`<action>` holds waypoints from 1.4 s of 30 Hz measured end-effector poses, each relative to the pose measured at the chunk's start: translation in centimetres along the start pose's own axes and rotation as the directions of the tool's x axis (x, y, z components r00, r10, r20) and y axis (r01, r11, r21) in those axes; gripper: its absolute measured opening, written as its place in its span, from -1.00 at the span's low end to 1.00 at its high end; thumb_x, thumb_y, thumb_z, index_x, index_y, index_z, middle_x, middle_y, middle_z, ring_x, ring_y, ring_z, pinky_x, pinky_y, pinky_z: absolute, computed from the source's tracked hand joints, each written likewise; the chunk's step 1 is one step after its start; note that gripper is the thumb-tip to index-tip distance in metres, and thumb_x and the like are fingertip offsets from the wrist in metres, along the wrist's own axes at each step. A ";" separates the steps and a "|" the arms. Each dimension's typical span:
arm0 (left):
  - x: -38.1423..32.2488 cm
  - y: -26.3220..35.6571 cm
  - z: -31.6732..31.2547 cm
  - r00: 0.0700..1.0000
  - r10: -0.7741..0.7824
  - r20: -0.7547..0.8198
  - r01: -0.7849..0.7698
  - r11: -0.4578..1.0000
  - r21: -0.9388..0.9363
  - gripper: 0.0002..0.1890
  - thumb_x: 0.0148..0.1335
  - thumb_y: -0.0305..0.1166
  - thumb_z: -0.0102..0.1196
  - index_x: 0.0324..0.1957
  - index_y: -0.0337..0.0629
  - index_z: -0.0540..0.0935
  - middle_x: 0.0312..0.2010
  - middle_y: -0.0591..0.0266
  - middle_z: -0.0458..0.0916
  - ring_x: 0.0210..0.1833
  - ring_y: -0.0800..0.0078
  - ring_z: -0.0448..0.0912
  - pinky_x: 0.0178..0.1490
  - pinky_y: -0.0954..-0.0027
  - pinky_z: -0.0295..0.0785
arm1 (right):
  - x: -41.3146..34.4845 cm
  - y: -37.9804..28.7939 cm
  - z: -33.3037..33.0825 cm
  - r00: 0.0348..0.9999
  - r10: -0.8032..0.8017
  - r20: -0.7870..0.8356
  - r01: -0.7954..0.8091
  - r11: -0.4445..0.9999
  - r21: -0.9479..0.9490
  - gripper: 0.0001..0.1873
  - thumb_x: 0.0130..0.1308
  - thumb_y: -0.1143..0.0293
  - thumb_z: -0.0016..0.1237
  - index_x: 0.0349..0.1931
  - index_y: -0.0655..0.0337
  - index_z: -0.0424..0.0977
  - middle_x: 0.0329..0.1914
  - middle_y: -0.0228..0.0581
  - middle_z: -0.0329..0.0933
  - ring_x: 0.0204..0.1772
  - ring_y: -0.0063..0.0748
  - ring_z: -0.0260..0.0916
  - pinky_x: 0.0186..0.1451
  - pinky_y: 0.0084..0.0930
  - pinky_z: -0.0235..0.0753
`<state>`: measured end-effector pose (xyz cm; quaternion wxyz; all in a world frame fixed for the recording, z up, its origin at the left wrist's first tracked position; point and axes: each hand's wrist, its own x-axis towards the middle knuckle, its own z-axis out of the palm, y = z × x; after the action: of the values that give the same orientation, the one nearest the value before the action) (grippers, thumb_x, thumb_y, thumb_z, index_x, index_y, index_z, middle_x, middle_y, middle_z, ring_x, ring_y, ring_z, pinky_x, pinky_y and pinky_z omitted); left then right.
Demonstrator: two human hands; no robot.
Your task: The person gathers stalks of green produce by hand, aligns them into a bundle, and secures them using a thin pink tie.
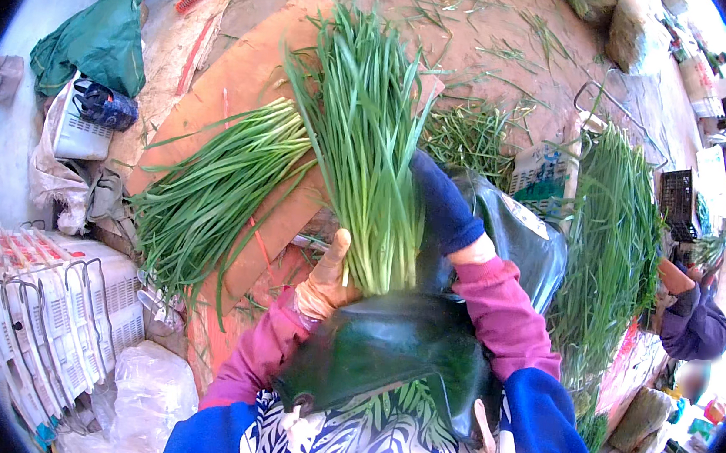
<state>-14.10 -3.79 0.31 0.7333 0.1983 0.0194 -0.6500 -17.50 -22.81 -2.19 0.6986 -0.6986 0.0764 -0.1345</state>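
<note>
A large bunch of garlic chives (370,155) stands in front of me, pale stem ends down, near a dark green waterproof apron over my lap. My left hand (325,282), in a tan glove, supports the lower stems from the left with its thumb raised. My right hand (429,180), in a dark blue glove, presses against the bunch's right side; its fingers are hidden behind the leaves. Another bunch of chives (228,194) lies on the brown cardboard (255,52) at left, stem ends towards the upper right.
Stacked white plastic crates (53,314) with metal handles stand lower left, beside a clear plastic bag (153,396). A long heap of chives (610,250) lies at right. Loose trimmings (470,135) are on the floor ahead. A co-worker's dark sleeve (694,324) shows at far right.
</note>
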 end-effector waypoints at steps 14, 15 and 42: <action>-0.1 -2.1 1.1 0.978 -0.198 -0.071 0.184 0.968 -0.172 -0.40 -0.02 -0.22 0.20 0.06 -0.22 0.32 -0.04 0.06 0.44 -0.04 0.24 0.45 0.09 0.23 0.34 | -2.0 -3.6 4.3 0.965 0.062 -0.257 -0.237 0.631 -0.739 -0.22 0.18 -0.04 -0.22 0.21 0.38 -0.09 0.09 0.34 0.15 0.07 0.22 0.21 0.07 -0.13 0.27; 0.0 -2.5 0.3 0.988 -0.133 -0.084 0.124 0.987 -0.105 -0.41 -0.02 -0.24 0.19 0.06 -0.22 0.31 -0.07 0.04 0.45 -0.06 0.25 0.46 0.07 0.24 0.36 | -2.2 -3.6 4.3 0.966 0.060 -0.253 -0.233 0.632 -0.739 -0.22 0.18 -0.04 -0.22 0.21 0.38 -0.09 0.09 0.34 0.15 0.07 0.22 0.21 0.07 -0.13 0.27; -0.7 -2.8 -2.5 0.981 -0.195 0.010 0.195 0.979 -0.059 -0.45 0.00 -0.20 0.17 0.03 -0.17 0.36 -0.10 0.12 0.46 -0.10 0.35 0.48 0.00 0.24 0.41 | -3.5 -8.6 3.2 0.992 0.001 -0.128 -0.111 0.514 -0.850 -0.52 -0.09 -0.14 0.05 -0.65 0.15 0.39 -0.74 -0.15 0.34 -0.63 -0.09 0.34 -0.57 -0.28 0.28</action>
<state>-16.35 -2.57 -2.57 0.6718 0.1720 0.0567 -0.7182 -20.60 -18.62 6.08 0.2633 -0.9402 0.1938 -0.0955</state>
